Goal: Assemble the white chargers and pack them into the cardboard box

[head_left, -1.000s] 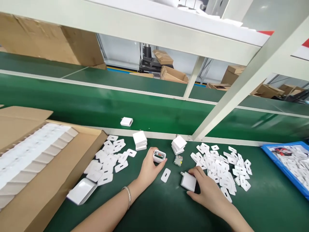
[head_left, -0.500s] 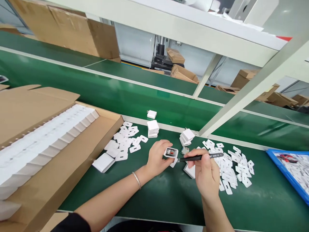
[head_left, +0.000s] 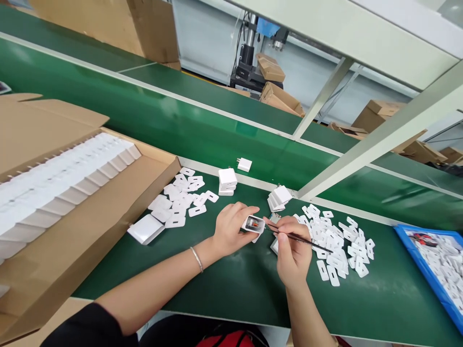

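My left hand (head_left: 231, 229) is closed around a white charger housing (head_left: 249, 226), its open end facing right and a small orange and metal part showing inside. In my right hand (head_left: 294, 250) is a pair of black tweezers (head_left: 307, 239), pinched between thumb and fingers, with the tips close to the housing's opening. Whether the tips touch anything is too small to tell. Just behind my right fingers lies a small circuit board (head_left: 275, 218), partly hidden. A stack of white housings (head_left: 279, 198) stands beyond it.
White slotted cover plates lie in a left pile (head_left: 184, 197) and a right pile (head_left: 334, 241). More chargers stand in a stack (head_left: 227, 181) near the back ledge. A cardboard box (head_left: 144, 193) holding a white row fills the left; a blue-rimmed tray (head_left: 408, 246) sits right.
The view has tilted and shifted slightly. My right hand has turned the tweezers, so the rear end now points down to the right, and the tips have come up to the housing's opening.
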`<state>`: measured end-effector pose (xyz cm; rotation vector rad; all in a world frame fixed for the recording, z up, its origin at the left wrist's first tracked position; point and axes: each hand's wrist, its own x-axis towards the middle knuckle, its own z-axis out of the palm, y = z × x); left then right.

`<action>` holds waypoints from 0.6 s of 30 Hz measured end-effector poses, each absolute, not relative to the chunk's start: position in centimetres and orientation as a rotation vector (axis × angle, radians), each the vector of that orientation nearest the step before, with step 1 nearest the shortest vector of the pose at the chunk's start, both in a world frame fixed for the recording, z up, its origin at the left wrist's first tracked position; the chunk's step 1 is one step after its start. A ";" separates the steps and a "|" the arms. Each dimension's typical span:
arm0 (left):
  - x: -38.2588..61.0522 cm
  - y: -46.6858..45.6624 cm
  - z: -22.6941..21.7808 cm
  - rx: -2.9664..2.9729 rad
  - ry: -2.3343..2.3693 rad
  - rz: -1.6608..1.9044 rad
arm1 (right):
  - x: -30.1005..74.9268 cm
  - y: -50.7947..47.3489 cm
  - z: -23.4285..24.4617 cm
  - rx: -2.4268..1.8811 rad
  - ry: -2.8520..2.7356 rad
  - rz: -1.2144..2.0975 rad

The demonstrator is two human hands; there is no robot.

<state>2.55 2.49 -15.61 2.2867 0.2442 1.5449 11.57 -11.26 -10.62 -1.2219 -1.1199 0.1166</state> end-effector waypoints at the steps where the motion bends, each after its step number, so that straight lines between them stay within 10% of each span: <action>1: 2.5 2.5 -15.6 2.291 0.244 1.556 | 11.5 -11.3 -10.6 -1.236 -1.133 0.106; 18: 2.6 2.6 -15.7 2.360 0.290 1.568 | 12.0 -11.7 -11.9 -1.306 -1.274 0.041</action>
